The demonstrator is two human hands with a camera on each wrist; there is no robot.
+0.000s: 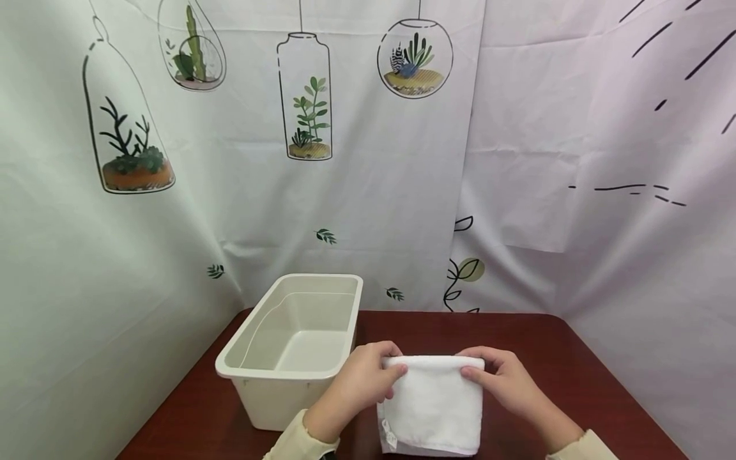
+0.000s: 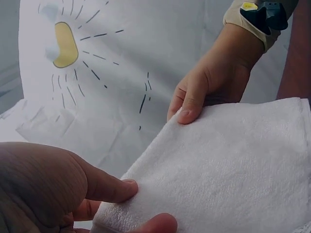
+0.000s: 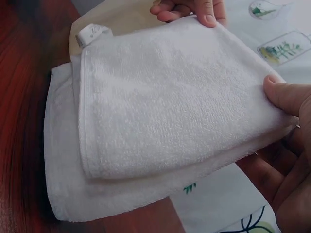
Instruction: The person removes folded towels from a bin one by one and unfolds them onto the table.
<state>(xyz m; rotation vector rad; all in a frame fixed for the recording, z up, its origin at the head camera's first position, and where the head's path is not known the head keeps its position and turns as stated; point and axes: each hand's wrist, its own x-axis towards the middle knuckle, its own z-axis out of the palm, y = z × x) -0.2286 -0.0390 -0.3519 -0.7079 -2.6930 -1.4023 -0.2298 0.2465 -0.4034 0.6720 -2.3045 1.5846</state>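
Observation:
A white terry towel (image 1: 434, 402), folded in layers, hangs between both hands at the near side of the table. My left hand (image 1: 368, 377) pinches its top left corner, thumb in front and fingers behind. At the top right corner my right hand (image 1: 506, 377) grips the folded edge the same way. The right wrist view shows the towel (image 3: 165, 102) with its layers slightly offset at the lower edge, and a small white tag (image 3: 92, 34) sticks out from one side. Behind the cloth most fingers are hidden.
A cream plastic bin (image 1: 287, 372) stands on the dark red table (image 1: 540, 345), left of the towel and close to my left hand. Nothing shows inside it. White curtains (image 1: 368, 191) printed with plants in glass jars hang around the table's back and sides.

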